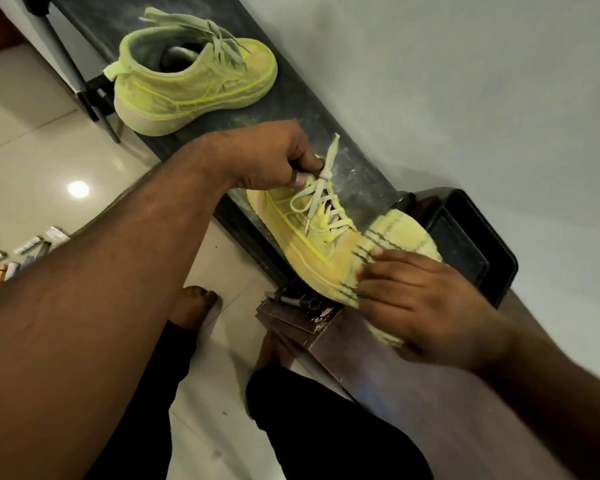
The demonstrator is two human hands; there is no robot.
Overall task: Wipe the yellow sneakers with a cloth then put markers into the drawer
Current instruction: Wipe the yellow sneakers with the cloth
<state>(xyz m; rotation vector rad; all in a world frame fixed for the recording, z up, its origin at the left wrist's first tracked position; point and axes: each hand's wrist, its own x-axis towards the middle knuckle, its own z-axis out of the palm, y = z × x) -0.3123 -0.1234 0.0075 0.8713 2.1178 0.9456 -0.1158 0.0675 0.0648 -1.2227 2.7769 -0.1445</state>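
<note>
The near yellow sneaker (312,233) lay on the dusty dark shelf (354,174) along the wall, its toe reaching toward the wooden cabinet top (430,393). My left hand (274,157) gripped it at the collar, fingers curled into the opening just beside the knotted laces (323,199). My right hand (416,299) pressed the yellow striped cloth (399,237) over the toe, fingers spread fairly flat on the fabric; I could not tell whether the thumb was tucked under it. The cloth hid the toe cap entirely. The second sneaker (194,74) stood further along the same shelf, well apart, heel toward me. A black tray (478,244) sat on the cabinet just beyond the cloth, against the wall. Below the toe, a drawer (291,315) stood open with a few dark things inside, too blurred to name. The markers (14,254) lay scattered on the tiled floor (32,133) at far left, partly hidden by my left forearm
</note>
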